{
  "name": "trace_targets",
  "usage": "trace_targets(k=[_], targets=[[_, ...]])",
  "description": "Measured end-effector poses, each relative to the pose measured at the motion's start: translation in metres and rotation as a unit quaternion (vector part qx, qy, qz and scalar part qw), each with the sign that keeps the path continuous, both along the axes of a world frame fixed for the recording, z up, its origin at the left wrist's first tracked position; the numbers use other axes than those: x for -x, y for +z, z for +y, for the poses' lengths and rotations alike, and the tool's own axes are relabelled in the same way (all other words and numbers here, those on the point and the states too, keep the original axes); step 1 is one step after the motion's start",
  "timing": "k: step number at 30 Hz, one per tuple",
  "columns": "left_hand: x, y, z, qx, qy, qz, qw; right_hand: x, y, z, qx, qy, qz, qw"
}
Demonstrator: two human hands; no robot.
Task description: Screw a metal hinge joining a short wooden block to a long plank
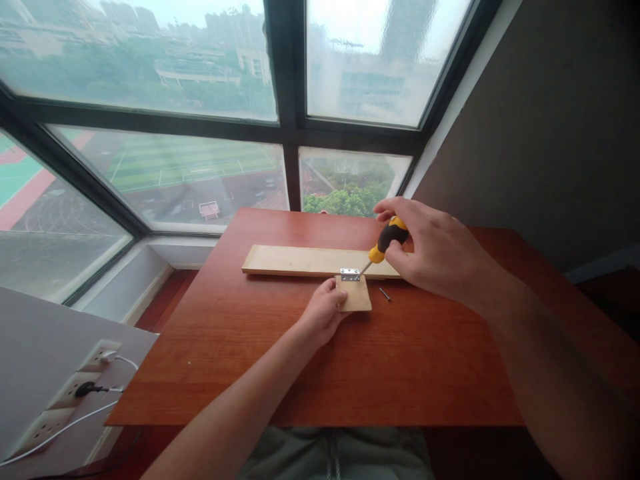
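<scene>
Wall sockets (pixel 59 397) with a black plug (pixel 87 389) sit at far left, beside tall windows (pixel 293 133) overlooking a sports field (pixel 195 163). Across the reddish table (pixel 200 347) lies a long pale board (pixel 293 260); in front of it, the left hand (pixel 324 310) pinches a small wooden piece (pixel 356 298), thumb on top, a metal hinge (pixel 350 275) at its far edge. Just right lies a screw (pixel 385 294). Rightmost, the right hand (pixel 440 250) clasps a yellow-and-black screwdriver (pixel 391 236), its tip at the hinge.
</scene>
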State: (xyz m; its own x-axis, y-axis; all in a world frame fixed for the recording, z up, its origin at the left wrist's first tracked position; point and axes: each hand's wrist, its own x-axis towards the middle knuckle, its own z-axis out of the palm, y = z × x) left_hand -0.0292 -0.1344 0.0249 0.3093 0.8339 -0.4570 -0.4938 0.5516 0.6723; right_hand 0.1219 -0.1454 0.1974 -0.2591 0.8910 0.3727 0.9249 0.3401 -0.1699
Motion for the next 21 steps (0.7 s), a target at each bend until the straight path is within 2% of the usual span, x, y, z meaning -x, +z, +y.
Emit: trace_targets(k=[5, 12, 18, 21], targets=[[0.0003, -0.0011, 0.0004, -0.006, -0.007, -0.008, 1.000, 0.0027, -0.0033, 0.0035, -0.043, -0.078, -0.051, 0.995], [-0.0002, -0.0017, -0.0001, -0.002, -0.001, 0.000, 1.000, 0.0005, -0.0010, 0.0012, -0.027, -0.023, -0.026, 0.999], [-0.0002, -0.0027, 0.0001, -0.008, -0.002, -0.005, 1.000, 0.0027, -0.0004, 0.0016, -0.033, -0.071, -0.051, 0.996], [0.0002, -0.0023, 0.0001, -0.007, -0.002, -0.004, 1.000, 0.0018, -0.0011, 0.0018, -0.039, -0.062, -0.037, 0.997]])
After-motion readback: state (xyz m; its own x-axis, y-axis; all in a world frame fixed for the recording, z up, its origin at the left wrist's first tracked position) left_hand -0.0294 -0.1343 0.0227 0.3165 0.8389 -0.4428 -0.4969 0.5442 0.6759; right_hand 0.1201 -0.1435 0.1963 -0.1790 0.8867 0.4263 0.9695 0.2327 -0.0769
